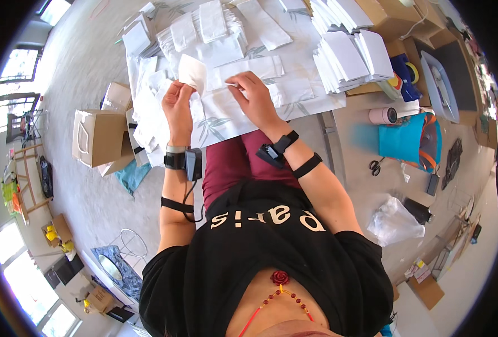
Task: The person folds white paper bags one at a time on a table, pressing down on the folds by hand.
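At far left, an open-fronted wooden rack (28,178) is standing by the wall. Nearer, a brown cardboard box (102,136) is standing beside the table, with a teal cloth (133,176) hanging just below it. On the leaf-patterned tablecloth (218,128), a loose heap of white pieces (146,115) is lying along the left side. The left hand (178,104) is holding a white paper-like piece (193,73) in a narrow pinch between thumb and fingers; the piece is standing up from the grip, above the table. Beyond it, a stack of folded white pieces (182,32) is lying toward the far edge. The right hand (256,100) is hovering to the right of the held piece, fingers curling and thumb near the forefinger; whether its narrow grip is holding anything, I cannot tell. Just beyond that hand, a flat white strip (268,67) is lying crosswise. Farther right, stacked white envelope-like pieces (342,56) are leaning together. Off the table, black-handled scissors (375,167), a pink tumbler (379,115) and a turquoise bag (398,140) are lying near one another.
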The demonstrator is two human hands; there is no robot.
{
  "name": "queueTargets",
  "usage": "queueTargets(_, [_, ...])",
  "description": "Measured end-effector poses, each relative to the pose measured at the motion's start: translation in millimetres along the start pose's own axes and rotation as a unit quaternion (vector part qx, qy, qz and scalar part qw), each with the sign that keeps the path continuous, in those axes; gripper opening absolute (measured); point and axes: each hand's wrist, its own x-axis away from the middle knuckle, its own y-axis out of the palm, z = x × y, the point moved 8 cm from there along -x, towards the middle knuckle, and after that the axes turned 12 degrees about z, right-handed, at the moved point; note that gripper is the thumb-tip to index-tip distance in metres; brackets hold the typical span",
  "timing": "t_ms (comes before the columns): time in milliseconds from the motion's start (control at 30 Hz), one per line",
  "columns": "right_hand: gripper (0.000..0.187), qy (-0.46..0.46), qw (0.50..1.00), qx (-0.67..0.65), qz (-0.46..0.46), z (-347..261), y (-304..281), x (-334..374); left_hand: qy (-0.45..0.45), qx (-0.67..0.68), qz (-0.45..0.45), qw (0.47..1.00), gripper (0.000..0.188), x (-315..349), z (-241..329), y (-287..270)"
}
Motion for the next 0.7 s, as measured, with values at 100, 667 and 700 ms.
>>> queueTargets(100, [0.021,0.035,0.995,-0.087,-0.021,-43.0,20.1,-11.5,-0.005,0.013,-0.014,1.000,0.016,25.5,5.6,3.0])
queueTargets(667, [0.017,0.022,0.997,-0.055,-0.052,-78.4,42.6,23.3,0.053,0.013,0.010,0.998,0.014,78.9,23.8,-24.2])
queueTargets(700, [0.017,0.020,0.997,-0.054,-0.057,-79.5,43.6,24.0,0.058,-0.004,0.014,0.998,0.014,79.6,24.4,-26.4])
